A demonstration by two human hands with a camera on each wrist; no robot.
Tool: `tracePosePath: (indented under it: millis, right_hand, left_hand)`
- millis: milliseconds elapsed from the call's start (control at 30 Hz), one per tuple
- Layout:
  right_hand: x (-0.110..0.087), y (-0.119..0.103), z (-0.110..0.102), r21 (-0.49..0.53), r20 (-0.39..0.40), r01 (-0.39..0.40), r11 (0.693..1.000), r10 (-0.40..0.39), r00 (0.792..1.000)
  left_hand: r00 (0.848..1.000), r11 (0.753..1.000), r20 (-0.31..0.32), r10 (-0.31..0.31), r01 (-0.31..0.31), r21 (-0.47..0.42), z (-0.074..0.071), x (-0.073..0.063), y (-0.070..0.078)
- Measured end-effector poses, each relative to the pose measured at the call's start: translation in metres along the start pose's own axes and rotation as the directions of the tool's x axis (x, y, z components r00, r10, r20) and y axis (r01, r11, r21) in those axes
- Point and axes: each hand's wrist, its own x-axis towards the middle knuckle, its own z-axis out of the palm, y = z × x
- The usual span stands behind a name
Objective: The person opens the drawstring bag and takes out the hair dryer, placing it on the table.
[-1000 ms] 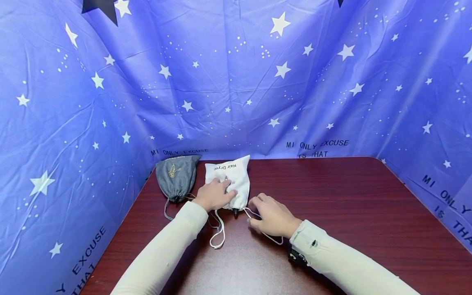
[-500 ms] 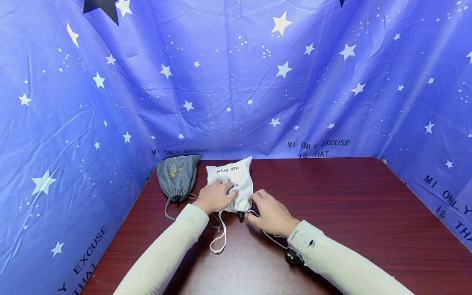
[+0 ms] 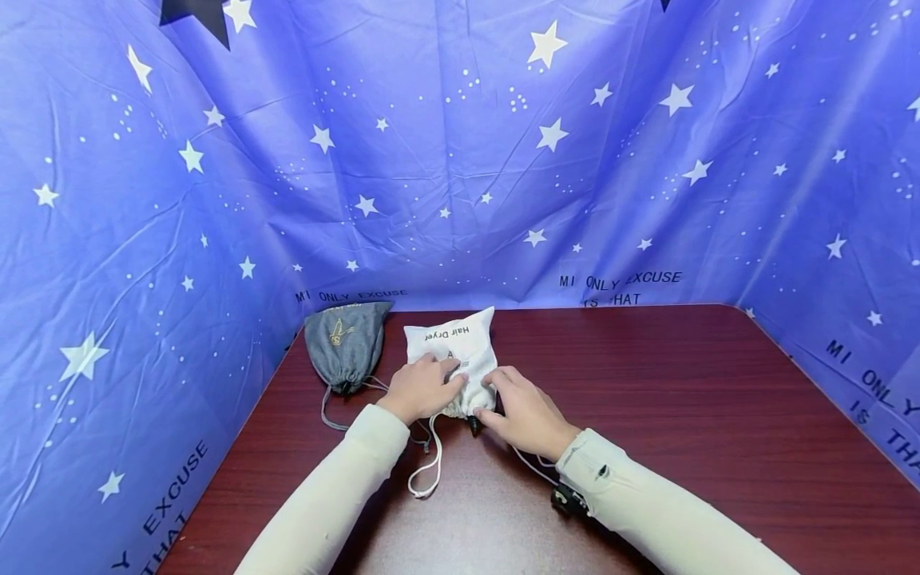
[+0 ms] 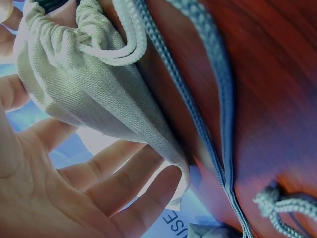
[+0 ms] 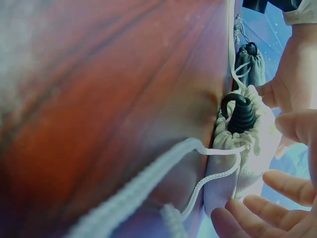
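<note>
A white drawstring bag (image 3: 460, 327) printed "Hair Dryer" lies on the table, its gathered mouth towards me. From that mouth pokes a black ribbed cord sleeve (image 5: 241, 116) with a bend of black cord. My left hand (image 3: 420, 388) rests over the bag's left side; the left wrist view shows its fingers (image 4: 126, 183) spread along the cloth. On the other side, my right hand (image 3: 533, 417) has its fingertips at the bag's right edge and the thumb near the mouth, fingers relaxed. White drawstring loops (image 3: 426, 479) hang out at both sides of the mouth.
Left of the white bag lies a grey drawstring bag (image 3: 343, 343) with yellow print, its grey cords (image 4: 218, 99) trailing towards the left hand. The dark red wooden table (image 3: 647, 375) meets a blue star-patterned curtain (image 3: 460, 160) at its back and sides.
The white bag has shifted slightly right and towards me, the left hand moving along with it. The right hand has moved from the white cord to the bag's right edge.
</note>
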Motion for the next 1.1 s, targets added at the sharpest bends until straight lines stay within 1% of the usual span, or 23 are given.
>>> tracePosePath:
  millis: [167,500,633,733,967,1100]
  right_hand:
    - [0.001,0.001,0.0,-0.004,0.006,-0.001,1.0,0.001,1.0]
    - [0.003,0.002,-0.003,-0.036,0.063,-0.001,0.999,0.004,0.998]
    - [0.004,0.002,-0.006,-0.026,0.085,0.014,1.0,-0.011,0.996]
    - [0.003,0.001,-0.01,-0.027,0.097,0.029,0.999,-0.026,0.995]
    - [0.0,0.003,-0.018,-0.025,0.123,0.056,0.998,-0.053,0.991]
    - [-0.003,0.004,-0.021,-0.03,0.128,0.062,0.998,-0.057,0.99]
  left_hand:
    - [1.0,1.0,-0.001,0.006,-0.006,-0.008,0.003,0.0,0.0]
    - [1.0,1.0,0.007,0.012,-0.012,-0.021,0.004,-0.004,0.005]
    - [1.0,1.0,0.007,0.013,-0.013,-0.019,0.005,-0.007,0.006]
    - [1.0,1.0,0.004,0.025,-0.025,-0.018,0.006,-0.009,0.007]
    - [0.999,0.999,0.008,0.041,-0.041,-0.03,0.006,-0.013,0.014]
    - [0.998,0.998,-0.006,0.06,-0.06,-0.021,0.006,-0.016,0.017]
